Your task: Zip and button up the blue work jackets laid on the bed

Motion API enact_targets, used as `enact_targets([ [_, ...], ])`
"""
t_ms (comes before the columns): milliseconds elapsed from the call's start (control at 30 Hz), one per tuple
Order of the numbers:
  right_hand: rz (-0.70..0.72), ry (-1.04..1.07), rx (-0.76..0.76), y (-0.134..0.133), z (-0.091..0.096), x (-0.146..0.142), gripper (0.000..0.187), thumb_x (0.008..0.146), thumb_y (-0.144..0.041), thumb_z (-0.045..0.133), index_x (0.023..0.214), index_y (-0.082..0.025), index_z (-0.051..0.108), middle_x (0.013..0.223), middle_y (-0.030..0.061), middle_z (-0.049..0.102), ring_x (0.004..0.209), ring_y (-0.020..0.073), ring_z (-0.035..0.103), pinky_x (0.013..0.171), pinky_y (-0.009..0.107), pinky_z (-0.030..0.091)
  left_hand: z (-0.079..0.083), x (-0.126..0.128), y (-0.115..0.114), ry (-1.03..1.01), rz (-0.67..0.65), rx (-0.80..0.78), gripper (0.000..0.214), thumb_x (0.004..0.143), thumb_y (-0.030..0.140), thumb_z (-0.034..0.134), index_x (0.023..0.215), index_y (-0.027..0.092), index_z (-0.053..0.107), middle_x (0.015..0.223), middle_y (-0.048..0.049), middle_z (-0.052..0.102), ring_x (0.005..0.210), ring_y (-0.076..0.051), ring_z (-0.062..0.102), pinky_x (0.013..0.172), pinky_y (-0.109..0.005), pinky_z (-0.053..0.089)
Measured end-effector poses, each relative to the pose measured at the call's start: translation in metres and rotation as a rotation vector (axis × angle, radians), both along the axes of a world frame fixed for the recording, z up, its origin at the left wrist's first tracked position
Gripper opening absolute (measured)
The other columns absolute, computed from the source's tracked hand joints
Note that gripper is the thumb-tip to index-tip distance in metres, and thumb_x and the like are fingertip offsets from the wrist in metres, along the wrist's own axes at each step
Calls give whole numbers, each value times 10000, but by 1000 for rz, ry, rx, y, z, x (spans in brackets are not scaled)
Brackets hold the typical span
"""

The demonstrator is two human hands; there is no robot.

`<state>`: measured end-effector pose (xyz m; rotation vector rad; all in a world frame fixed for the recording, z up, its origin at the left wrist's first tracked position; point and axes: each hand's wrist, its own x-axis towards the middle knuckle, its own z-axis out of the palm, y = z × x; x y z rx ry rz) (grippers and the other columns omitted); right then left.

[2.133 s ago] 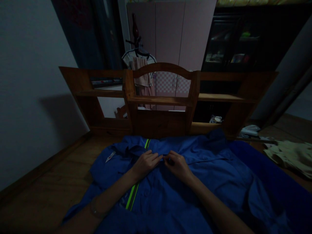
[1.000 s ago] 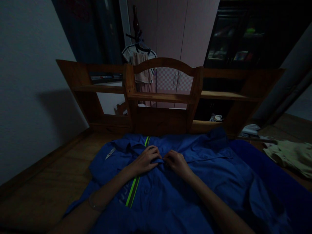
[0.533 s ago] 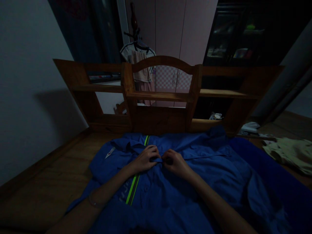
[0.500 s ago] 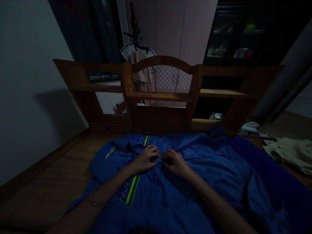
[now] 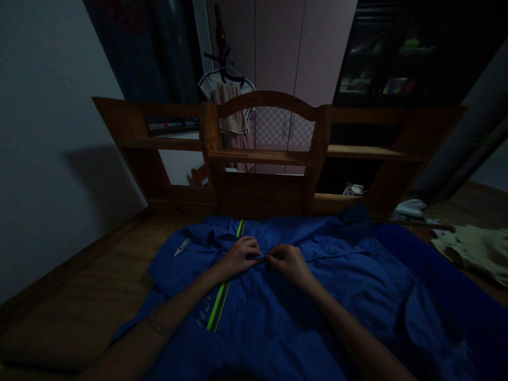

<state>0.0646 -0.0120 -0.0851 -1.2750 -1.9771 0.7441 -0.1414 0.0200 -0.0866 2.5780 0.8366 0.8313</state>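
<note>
A blue work jacket lies spread out before me, with a yellow-green and dark stripe and a small white label on its left part. My left hand pinches a fold of the jacket's front near the middle. Close beside it, my right hand pinches the same edge, its fingertips almost meeting the left ones. Whatever small part lies between the fingertips is hidden. A button shows on the cloth below the left hand.
A wooden headboard with shelves stands just beyond the jacket. Wooden boards show at left beside a pale wall. Clothes hang on a rack behind. Pale cloth lies at right past a blue surface.
The right hand's fingers have shifted slightly and closed in more flatly on the fold. The left hand keeps its pinch. The whole view has moved a little.
</note>
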Motion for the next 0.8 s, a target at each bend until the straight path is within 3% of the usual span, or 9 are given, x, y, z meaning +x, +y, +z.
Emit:
enact_targets([
  [500,-72,-85,22,-2,3,-3,148,722,-244,594,765,-137,687,732,31,662,651,117,597,554,176,387,4,3,-3,26,-43,-93,139,831,263,595,936,225,679,882,-8,606,909,-139,558,1064,-368,268],
  [800,-7,-207,70,-13,15,2,154,727,-129,583,823,-176,694,795,23,651,681,112,597,607,181,408,5,2,-4,4,-49,-102,121,801,239,626,909,222,678,869,-3,603,893,-145,563,1066,-383,261],
])
